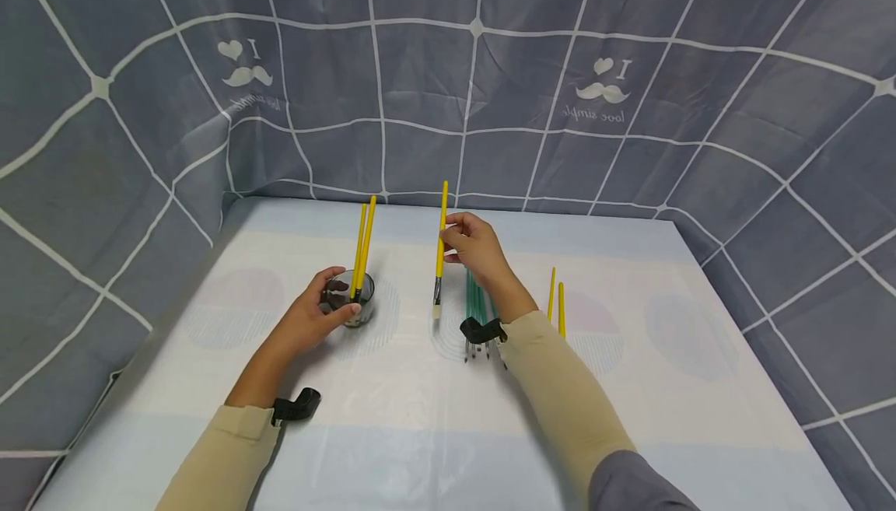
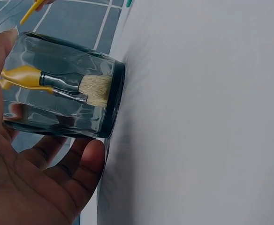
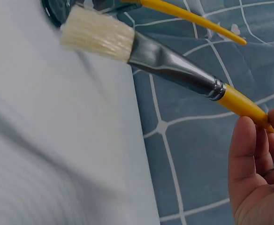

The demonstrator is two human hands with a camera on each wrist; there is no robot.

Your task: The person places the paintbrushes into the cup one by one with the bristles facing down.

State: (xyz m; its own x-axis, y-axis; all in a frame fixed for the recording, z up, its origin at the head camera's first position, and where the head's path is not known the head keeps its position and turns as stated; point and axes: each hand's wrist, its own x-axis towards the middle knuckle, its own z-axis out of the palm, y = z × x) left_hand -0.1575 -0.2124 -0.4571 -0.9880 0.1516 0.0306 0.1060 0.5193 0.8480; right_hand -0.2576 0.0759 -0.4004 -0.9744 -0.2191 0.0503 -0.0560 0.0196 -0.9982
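Note:
On the left side of the table, my left hand (image 1: 313,314) holds a clear dark-tinted glass (image 2: 80,56), thumb on one side and fingers on the other. Two yellow-handled paintbrushes (image 1: 371,231) lean in it, bristles (image 2: 97,89) down at the glass's bottom. To the right of the glass, my right hand (image 1: 478,246) pinches a third yellow paintbrush (image 1: 439,266) by its handle. That brush is nearly upright above the table, with its flat pale bristles (image 3: 97,35) pointing down and a silver ferrule (image 3: 177,63) above them.
Several green-handled brushes (image 1: 476,301) lie side by side under the right forearm, partly hidden by it. Two more yellow-handled brushes (image 1: 561,309) lie to its right. A grey checked cloth (image 1: 420,75) hangs behind and beside the white table (image 1: 392,433).

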